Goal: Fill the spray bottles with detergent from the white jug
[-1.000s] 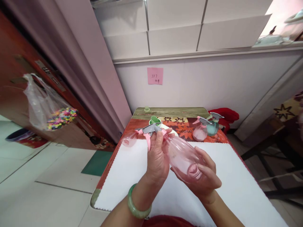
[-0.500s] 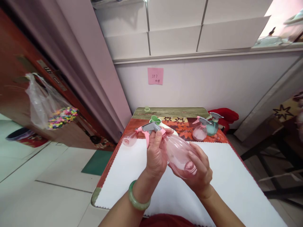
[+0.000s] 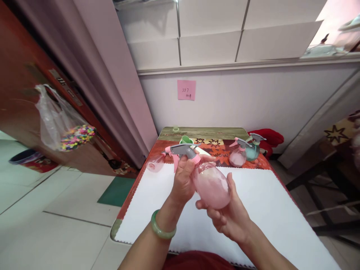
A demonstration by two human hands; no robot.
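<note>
Over the white mat sits a clear pink spray bottle (image 3: 212, 189) in my two hands, tilted with its grey and pink trigger head (image 3: 181, 152) up and to the left. My left hand (image 3: 184, 182), with a green bangle on the wrist, is wrapped round the bottle's neck below the head. The base and right side rest against my right hand (image 3: 232, 215), its fingers curled underneath and the thumb up along the side. Beyond my left hand, another pink spray bottle (image 3: 155, 164) lies on its side.
A pink spray bottle (image 3: 237, 155) and a teal spray bottle (image 3: 253, 150) stand at the table's back right. Green cups (image 3: 186, 140) are at the back middle, partly hidden. The white mat (image 3: 152, 202) covers the near table. A bag of colourful pieces (image 3: 77, 138) hangs on the door.
The bottle has turned, so its rounded body looks shorter and its trigger head shows side-on. My right hand has shifted lower, from gripping the body's side to supporting the base.
</note>
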